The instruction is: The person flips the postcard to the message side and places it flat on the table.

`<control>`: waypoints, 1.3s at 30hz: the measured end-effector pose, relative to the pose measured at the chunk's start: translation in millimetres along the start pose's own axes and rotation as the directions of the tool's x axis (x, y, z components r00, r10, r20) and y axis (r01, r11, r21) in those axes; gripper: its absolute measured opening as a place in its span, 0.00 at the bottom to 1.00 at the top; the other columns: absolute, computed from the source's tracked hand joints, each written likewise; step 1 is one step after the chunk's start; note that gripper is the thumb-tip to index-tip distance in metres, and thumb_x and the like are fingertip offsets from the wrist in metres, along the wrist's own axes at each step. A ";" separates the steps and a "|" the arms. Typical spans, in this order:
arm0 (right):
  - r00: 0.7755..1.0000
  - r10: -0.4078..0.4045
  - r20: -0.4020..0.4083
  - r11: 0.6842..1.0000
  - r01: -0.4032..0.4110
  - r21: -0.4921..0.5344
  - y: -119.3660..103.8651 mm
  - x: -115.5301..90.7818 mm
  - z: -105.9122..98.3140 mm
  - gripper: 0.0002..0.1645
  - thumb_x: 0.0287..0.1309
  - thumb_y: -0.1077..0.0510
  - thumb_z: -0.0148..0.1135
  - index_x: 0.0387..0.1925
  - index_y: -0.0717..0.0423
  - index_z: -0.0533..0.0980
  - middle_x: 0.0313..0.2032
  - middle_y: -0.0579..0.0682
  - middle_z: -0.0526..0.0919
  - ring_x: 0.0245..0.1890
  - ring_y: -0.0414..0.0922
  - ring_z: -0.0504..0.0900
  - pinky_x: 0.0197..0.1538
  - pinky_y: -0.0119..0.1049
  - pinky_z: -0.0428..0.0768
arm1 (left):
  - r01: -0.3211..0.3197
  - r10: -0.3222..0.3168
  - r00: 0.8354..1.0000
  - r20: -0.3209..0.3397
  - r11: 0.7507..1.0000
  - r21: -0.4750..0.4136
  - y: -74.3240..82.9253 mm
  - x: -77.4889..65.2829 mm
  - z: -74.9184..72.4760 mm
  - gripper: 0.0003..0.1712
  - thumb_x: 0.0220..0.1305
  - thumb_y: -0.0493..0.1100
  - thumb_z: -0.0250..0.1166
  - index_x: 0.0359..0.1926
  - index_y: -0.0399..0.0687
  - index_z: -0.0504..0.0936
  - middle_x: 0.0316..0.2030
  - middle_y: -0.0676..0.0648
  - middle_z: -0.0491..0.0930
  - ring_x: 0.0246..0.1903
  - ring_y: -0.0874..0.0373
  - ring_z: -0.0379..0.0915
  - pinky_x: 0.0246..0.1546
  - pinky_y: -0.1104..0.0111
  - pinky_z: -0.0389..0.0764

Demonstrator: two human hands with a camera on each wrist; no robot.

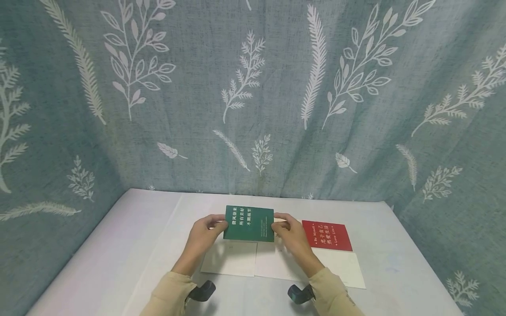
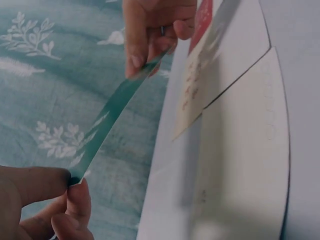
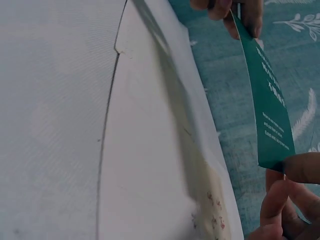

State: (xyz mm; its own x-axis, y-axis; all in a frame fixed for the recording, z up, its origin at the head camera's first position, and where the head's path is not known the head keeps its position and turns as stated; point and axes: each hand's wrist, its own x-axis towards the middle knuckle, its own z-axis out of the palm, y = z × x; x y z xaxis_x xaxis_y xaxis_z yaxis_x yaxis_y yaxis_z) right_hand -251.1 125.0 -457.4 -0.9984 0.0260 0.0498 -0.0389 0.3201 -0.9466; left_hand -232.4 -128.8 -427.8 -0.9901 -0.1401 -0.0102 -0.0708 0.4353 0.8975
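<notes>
A thin green card (image 1: pixel 250 224) with white lettering is raised above the table, its printed face toward the head camera. At its left edge my left hand (image 1: pixel 202 237) pinches it between thumb and fingers. My right hand (image 1: pixel 293 239) pinches the opposite edge the same way. The left wrist view catches the card (image 2: pixel 110 117) nearly edge-on, stretched between both hands. Below it on the table lie pale, blank-looking sheets (image 1: pixel 231 259), side by side. Partly hidden behind the right hand is a cream card (image 3: pixel 212 195) with small printed figures.
A red card (image 1: pixel 327 236) with white lettering lies right of my right hand, with a pale sheet (image 1: pixel 343 266) directly below it. The white table (image 1: pixel 158 219) ends at a blue-green curtain (image 1: pixel 189 131) with white leaf patterns, at the back and both sides.
</notes>
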 end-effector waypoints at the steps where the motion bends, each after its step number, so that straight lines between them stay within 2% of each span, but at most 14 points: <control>1: 1.000 0.004 -0.001 1.000 -0.004 -0.001 0.5 -0.9 -0.7 0.21 0.66 0.53 0.64 0.59 0.52 0.79 0.43 0.50 0.87 0.41 0.47 0.84 0.46 0.43 0.79 | 0.004 -0.004 1.000 0.005 1.000 0.004 -0.9 0.0 0.9 0.19 0.68 0.49 0.64 0.56 0.47 0.84 0.47 0.45 0.82 0.55 0.46 0.73 0.55 0.47 0.73; 8: 1.000 0.015 0.011 0.999 -0.015 -0.035 6.3 -4.5 -4.2 0.19 0.66 0.54 0.64 0.55 0.58 0.82 0.43 0.50 0.87 0.42 0.45 0.83 0.47 0.42 0.80 | -0.003 0.001 1.000 0.028 0.997 0.071 -7.5 -0.6 5.2 0.19 0.68 0.49 0.64 0.54 0.44 0.85 0.48 0.44 0.82 0.58 0.43 0.72 0.58 0.43 0.71; 12: 0.999 0.026 0.019 0.999 -0.026 -0.029 7.5 -6.5 -6.7 0.17 0.66 0.54 0.65 0.52 0.57 0.83 0.43 0.49 0.86 0.43 0.44 0.83 0.48 0.41 0.81 | -0.020 0.017 0.999 0.027 0.995 0.102 -9.1 -0.6 7.2 0.19 0.68 0.49 0.63 0.53 0.43 0.85 0.47 0.44 0.83 0.57 0.42 0.73 0.57 0.43 0.71; 22: 1.000 0.015 0.011 0.998 -0.014 -0.061 10.3 -8.1 -12.5 0.14 0.65 0.52 0.66 0.47 0.56 0.83 0.40 0.48 0.86 0.38 0.45 0.82 0.41 0.37 0.78 | -0.040 0.036 0.998 0.044 0.995 0.095 -8.5 -6.2 7.5 0.16 0.69 0.51 0.63 0.48 0.46 0.86 0.47 0.46 0.83 0.58 0.42 0.73 0.59 0.40 0.69; 28: 0.999 -0.020 0.032 0.998 0.022 -0.060 8.3 -11.6 -16.1 0.12 0.64 0.52 0.67 0.44 0.55 0.84 0.34 0.48 0.83 0.34 0.45 0.79 0.39 0.38 0.77 | -0.049 0.046 0.998 0.034 0.993 0.112 -7.5 -8.9 5.8 0.16 0.69 0.51 0.63 0.47 0.47 0.87 0.45 0.47 0.83 0.56 0.45 0.74 0.58 0.42 0.70; 33: 0.997 -0.019 0.073 1.000 0.020 -0.011 6.9 -14.7 -18.1 0.11 0.66 0.53 0.66 0.44 0.56 0.82 0.29 0.49 0.87 0.34 0.46 0.80 0.40 0.39 0.76 | -0.051 0.047 0.998 0.036 0.993 0.110 -5.0 -10.3 6.0 0.16 0.69 0.51 0.63 0.48 0.46 0.87 0.42 0.48 0.83 0.53 0.46 0.76 0.55 0.44 0.73; 39: 0.997 -0.009 0.072 1.000 0.009 -0.003 7.4 -14.4 -19.5 0.10 0.66 0.53 0.65 0.42 0.55 0.82 0.33 0.48 0.89 0.36 0.47 0.79 0.42 0.38 0.75 | -0.059 0.055 0.997 0.055 0.996 0.064 -1.1 -10.1 7.8 0.17 0.70 0.51 0.63 0.49 0.44 0.86 0.36 0.51 0.85 0.45 0.52 0.79 0.46 0.56 0.81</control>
State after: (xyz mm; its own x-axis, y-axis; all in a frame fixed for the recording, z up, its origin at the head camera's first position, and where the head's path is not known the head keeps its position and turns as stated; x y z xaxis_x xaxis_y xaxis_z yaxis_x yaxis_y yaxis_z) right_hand -236.3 145.5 -458.9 -0.9984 -0.0451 0.0353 -0.0481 0.3235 -0.9450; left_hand -223.3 -120.9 -432.2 -0.9976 -0.0671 0.0154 -0.0202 0.4990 0.8664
